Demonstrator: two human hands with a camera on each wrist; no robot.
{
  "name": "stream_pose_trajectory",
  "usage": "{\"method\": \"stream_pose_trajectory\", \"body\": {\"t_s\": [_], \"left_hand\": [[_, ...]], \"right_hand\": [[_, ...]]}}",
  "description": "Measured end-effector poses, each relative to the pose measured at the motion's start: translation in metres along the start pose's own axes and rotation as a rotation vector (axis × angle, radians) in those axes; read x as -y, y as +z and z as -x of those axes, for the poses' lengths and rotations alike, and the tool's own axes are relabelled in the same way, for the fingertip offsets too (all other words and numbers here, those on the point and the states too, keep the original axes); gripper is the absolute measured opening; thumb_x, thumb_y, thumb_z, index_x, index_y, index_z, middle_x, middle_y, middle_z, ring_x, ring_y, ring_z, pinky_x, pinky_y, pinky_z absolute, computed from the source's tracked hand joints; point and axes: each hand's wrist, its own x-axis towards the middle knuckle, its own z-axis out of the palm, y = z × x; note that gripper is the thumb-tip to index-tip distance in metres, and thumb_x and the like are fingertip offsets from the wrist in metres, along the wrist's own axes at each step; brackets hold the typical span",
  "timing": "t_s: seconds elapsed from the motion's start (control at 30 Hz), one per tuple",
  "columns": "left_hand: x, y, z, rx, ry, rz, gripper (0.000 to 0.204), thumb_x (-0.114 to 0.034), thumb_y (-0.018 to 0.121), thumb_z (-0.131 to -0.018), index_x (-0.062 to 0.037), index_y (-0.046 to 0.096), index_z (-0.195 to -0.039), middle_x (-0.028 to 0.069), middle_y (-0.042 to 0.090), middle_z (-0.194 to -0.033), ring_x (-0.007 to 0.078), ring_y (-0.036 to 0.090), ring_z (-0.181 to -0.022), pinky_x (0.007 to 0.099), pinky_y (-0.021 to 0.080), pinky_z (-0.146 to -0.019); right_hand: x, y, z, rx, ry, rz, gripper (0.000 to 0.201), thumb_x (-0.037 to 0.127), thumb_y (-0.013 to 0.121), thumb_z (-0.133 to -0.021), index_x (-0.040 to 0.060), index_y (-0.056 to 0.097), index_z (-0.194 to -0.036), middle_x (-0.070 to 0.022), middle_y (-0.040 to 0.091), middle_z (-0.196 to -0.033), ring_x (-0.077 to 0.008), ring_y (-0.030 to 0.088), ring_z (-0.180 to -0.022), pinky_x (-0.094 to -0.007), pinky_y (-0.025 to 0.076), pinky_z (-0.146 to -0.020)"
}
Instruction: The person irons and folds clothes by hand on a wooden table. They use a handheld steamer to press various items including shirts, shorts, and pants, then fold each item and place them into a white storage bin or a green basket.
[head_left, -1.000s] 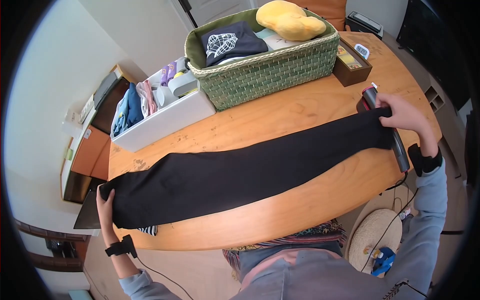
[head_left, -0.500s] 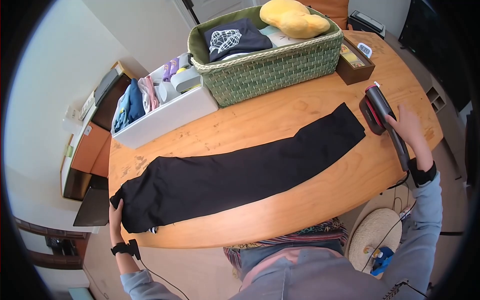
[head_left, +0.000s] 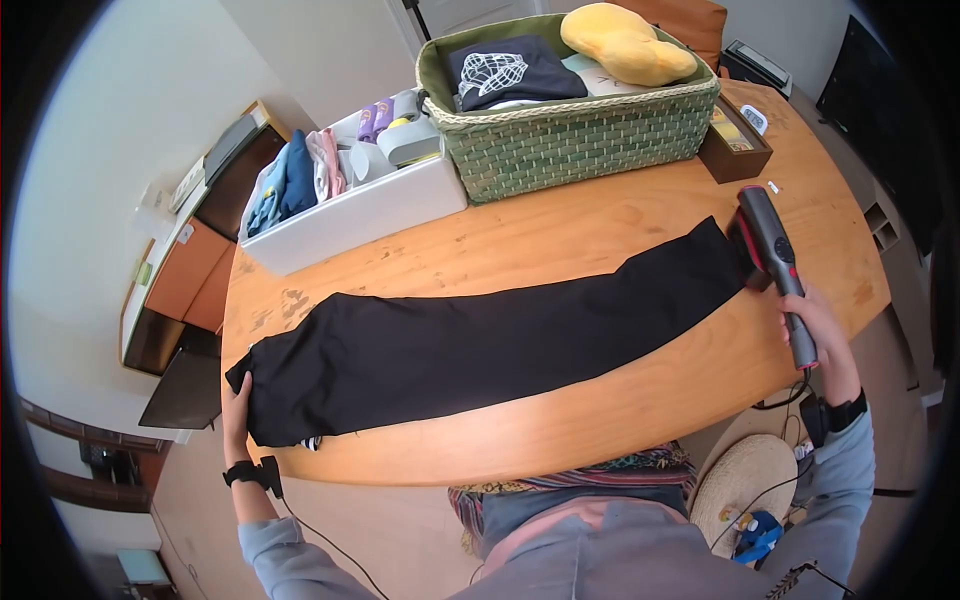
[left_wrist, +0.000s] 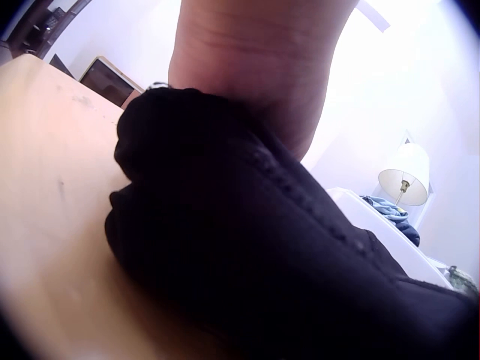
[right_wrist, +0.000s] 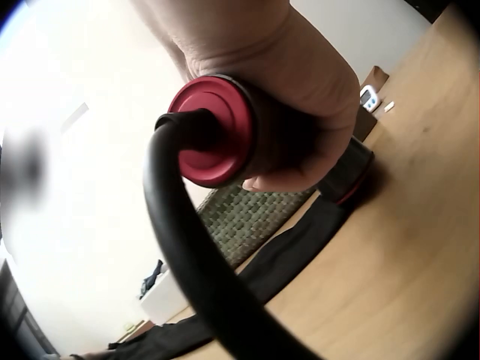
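Note:
Black trousers (head_left: 480, 345), folded lengthwise, lie across the wooden table (head_left: 560, 430). My left hand (head_left: 237, 408) holds their left end, thumb on top of the cloth; in the left wrist view the black fabric hides the fingers. A grey handheld garment steamer (head_left: 768, 240) with a red-edged head is in my right hand (head_left: 822, 328), fingers wrapped round the lower handle. Its head stands right at the trousers' right end. From the red base cap (right_wrist: 214, 131) of the handle runs a thick black cord (right_wrist: 187, 232).
Behind the trousers stand a white bin (head_left: 370, 215) of folded clothes and a green woven basket (head_left: 590, 145) with a yellow plush toy (head_left: 625, 45). A brown box (head_left: 735, 155) and a small white timer (head_left: 754, 120) are at the back right. A round woven stool (head_left: 745, 480) stands below the table's edge.
My right hand has let go of the trousers' right end, which now lies on the table, and has taken the steamer by its handle. The left hand keeps its hold.

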Motion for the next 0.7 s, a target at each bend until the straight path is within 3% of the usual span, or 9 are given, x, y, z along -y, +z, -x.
{"method": "stream_pose_trajectory", "body": {"t_s": [0.13,0.17,0.23,0.3,0.33,0.37,0.43,0.6,0.7], "left_hand": [[0.009,0.000,-0.005,-0.038,-0.009,0.080,0.052,-0.037,0.056,-0.092,0.0068,0.053,-0.119,0.0105,0.062,-0.108,0.0164,0.060,-0.095,0.0265,0.046,-0.083],[0.014,-0.003,-0.009,-0.027,-0.058,0.115,0.053,-0.039,0.055,-0.092,0.0077,0.054,-0.117,0.0114,0.062,-0.107,0.0169,0.061,-0.093,0.0271,0.047,-0.081],[0.019,-0.005,-0.014,-0.013,-0.103,0.148,0.055,-0.041,0.055,-0.092,0.0086,0.055,-0.115,0.0123,0.063,-0.105,0.0174,0.061,-0.091,0.0276,0.048,-0.079],[0.021,-0.007,-0.019,-0.083,-0.130,-0.077,0.057,-0.043,0.054,-0.092,0.0104,0.057,-0.111,0.0145,0.064,-0.101,0.0190,0.062,-0.090,0.0284,0.049,-0.077],[0.028,-0.008,-0.022,-0.115,-0.111,-0.107,0.060,-0.045,0.054,-0.091,0.0112,0.058,-0.109,0.0164,0.065,-0.100,0.0214,0.062,-0.092,0.0297,0.048,-0.079],[0.027,-0.007,-0.021,-0.113,-0.107,-0.110,0.060,-0.045,0.054,-0.091,0.0112,0.058,-0.109,0.0164,0.065,-0.100,0.0214,0.062,-0.092,0.0297,0.048,-0.079],[0.024,-0.001,-0.019,-0.177,0.014,-0.204,0.061,-0.046,0.055,-0.090,0.0112,0.057,-0.112,0.0183,0.064,-0.101,0.0238,0.062,-0.094,0.0315,0.047,-0.082],[0.029,-0.002,-0.024,-0.248,-0.054,-0.351,0.065,-0.050,0.056,-0.087,0.0111,0.059,-0.108,0.0199,0.064,-0.100,0.0256,0.063,-0.095,0.0326,0.047,-0.082],[0.031,0.000,-0.024,-0.232,-0.005,-0.304,0.066,-0.052,0.057,-0.086,0.0109,0.059,-0.107,0.0197,0.064,-0.098,0.0259,0.063,-0.092,0.0327,0.048,-0.081]], "right_hand": [[0.017,0.073,0.026,0.218,-0.095,-0.002,0.044,0.011,0.057,-0.077,0.0013,0.044,-0.118,-0.0031,0.053,-0.068,-0.0103,0.052,-0.047,-0.0237,0.044,-0.045],[0.031,0.104,0.038,0.232,-0.073,-0.105,0.039,0.004,0.059,-0.072,-0.0006,0.045,-0.109,-0.0041,0.052,-0.063,-0.0124,0.052,-0.044,-0.0239,0.042,-0.042],[0.037,0.149,0.047,0.438,-0.077,-0.128,0.036,0.004,0.061,-0.076,0.0009,0.046,-0.109,-0.0035,0.052,-0.069,-0.0108,0.053,-0.047,-0.0234,0.043,-0.044],[0.031,0.196,0.048,0.584,-0.078,0.002,0.042,0.011,0.066,-0.074,0.0017,0.046,-0.110,-0.0051,0.053,-0.075,-0.0107,0.054,-0.054,-0.0264,0.044,-0.047],[0.021,0.221,0.047,0.644,-0.222,0.057,0.041,0.014,0.066,-0.074,0.0015,0.047,-0.108,-0.0072,0.055,-0.076,-0.0124,0.055,-0.053,-0.0292,0.046,-0.047],[0.020,0.245,0.052,0.686,-0.249,0.117,0.040,0.017,0.066,-0.074,0.0010,0.047,-0.105,-0.0097,0.056,-0.077,-0.0136,0.058,-0.054,-0.0304,0.048,-0.049],[0.014,0.283,0.060,0.843,-0.187,0.055,0.039,0.018,0.066,-0.074,-0.0008,0.046,-0.102,-0.0109,0.057,-0.077,-0.0157,0.061,-0.056,-0.0305,0.049,-0.050],[0.008,0.310,0.066,0.967,-0.076,0.123,0.041,0.015,0.062,-0.077,-0.0032,0.042,-0.108,-0.0104,0.055,-0.076,-0.0144,0.059,-0.056,-0.0280,0.048,-0.049],[0.003,0.297,0.065,0.928,-0.169,0.164,0.042,0.016,0.063,-0.078,-0.0021,0.042,-0.110,-0.0110,0.055,-0.073,-0.0152,0.059,-0.054,-0.0288,0.047,-0.048]]}}
